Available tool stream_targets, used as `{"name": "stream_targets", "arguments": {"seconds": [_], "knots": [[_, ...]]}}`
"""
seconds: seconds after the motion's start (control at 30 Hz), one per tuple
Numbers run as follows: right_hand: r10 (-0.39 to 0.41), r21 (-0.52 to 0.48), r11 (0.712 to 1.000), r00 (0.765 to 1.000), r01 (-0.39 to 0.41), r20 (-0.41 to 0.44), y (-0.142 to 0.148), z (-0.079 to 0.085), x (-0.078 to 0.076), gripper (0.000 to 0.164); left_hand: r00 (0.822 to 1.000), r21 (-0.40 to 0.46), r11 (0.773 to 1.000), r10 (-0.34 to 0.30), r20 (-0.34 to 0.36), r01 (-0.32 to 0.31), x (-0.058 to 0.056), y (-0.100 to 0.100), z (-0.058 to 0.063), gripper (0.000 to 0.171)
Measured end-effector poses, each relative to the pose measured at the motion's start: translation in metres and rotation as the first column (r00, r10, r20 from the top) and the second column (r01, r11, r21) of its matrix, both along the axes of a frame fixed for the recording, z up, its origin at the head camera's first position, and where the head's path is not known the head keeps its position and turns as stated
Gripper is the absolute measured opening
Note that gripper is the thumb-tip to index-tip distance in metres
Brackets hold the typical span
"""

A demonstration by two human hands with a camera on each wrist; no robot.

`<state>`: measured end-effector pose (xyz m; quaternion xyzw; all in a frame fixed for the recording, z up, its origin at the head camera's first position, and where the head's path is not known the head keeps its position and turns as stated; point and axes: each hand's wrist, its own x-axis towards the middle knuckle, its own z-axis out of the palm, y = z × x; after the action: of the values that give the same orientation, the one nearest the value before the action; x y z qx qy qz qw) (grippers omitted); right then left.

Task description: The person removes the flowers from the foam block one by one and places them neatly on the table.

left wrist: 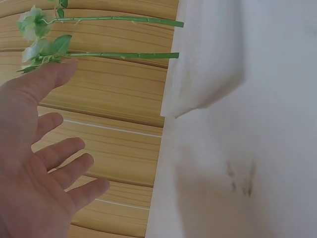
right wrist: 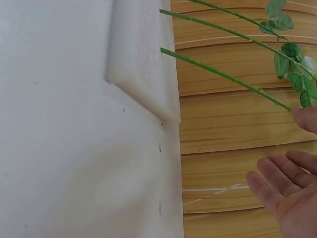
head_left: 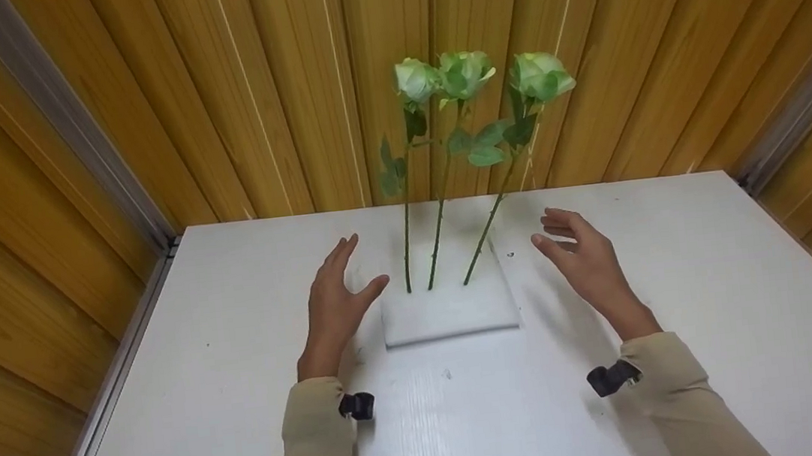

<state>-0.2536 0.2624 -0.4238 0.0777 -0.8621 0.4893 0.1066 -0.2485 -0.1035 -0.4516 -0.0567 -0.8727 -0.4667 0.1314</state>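
Note:
Three pale green roses stand in a flat white block (head_left: 453,317) on the table. The left rose (head_left: 416,82) and the middle rose (head_left: 465,74) have blooms close together; the right rose (head_left: 541,78) leans to the right. My left hand (head_left: 334,296) is held left of the block, thumb and fingers spread, holding nothing. On the other side, my right hand (head_left: 582,255) hovers with loosely bent fingers and nothing in it. In the right wrist view, the right thumb (right wrist: 304,119) overlaps the end of a green stem (right wrist: 223,73).
A white table (head_left: 242,396) extends around the block, with a few small dark marks (left wrist: 242,181) on its surface. Yellow-brown wood-look panels (head_left: 285,82) rise behind it and at both sides. Each sleeve cuff carries a black wrist camera (head_left: 357,407).

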Motion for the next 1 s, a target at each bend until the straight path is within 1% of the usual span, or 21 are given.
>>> {"name": "stream_targets", "arguments": {"seconds": [0.13, 0.27, 0.47, 0.67, 0.8, 1.0], "knots": [[-0.003, -0.014, 1.000, 1.000, 0.003, 0.000, -0.004, -0.006, -0.001, 0.058, 1.000, 0.021, 1.000, 0.004, 0.023, -0.004, 0.000, 0.004, -0.005, 0.079], [0.001, -0.022, 1.000, 1.000, -0.001, 0.006, -0.010, -0.009, -0.002, 0.056, 1.000, 0.056, 0.998, 0.004, 0.028, -0.006, 0.000, 0.006, -0.010, 0.080], [0.014, -0.007, 1.000, 1.000, -0.014, 0.014, -0.017, -0.014, -0.003, 0.054, 0.999, 0.101, 0.995, -0.022, 0.035, 0.018, -0.001, 0.009, -0.014, 0.078], [0.021, -0.019, 1.000, 0.999, -0.021, 0.025, -0.025, -0.019, -0.006, 0.053, 0.998, 0.119, 0.993, -0.021, 0.051, 0.015, -0.004, 0.010, -0.019, 0.077], [0.021, -0.020, 1.000, 0.999, -0.020, 0.047, -0.029, -0.023, -0.008, 0.051, 0.997, 0.137, 0.990, -0.023, 0.071, 0.013, -0.003, 0.011, -0.021, 0.077], [0.023, -0.023, 0.999, 0.998, -0.022, 0.052, -0.034, -0.027, -0.011, 0.048, 0.993, 0.195, 0.980, -0.053, 0.102, 0.032, -0.002, 0.016, -0.025, 0.077]]}}
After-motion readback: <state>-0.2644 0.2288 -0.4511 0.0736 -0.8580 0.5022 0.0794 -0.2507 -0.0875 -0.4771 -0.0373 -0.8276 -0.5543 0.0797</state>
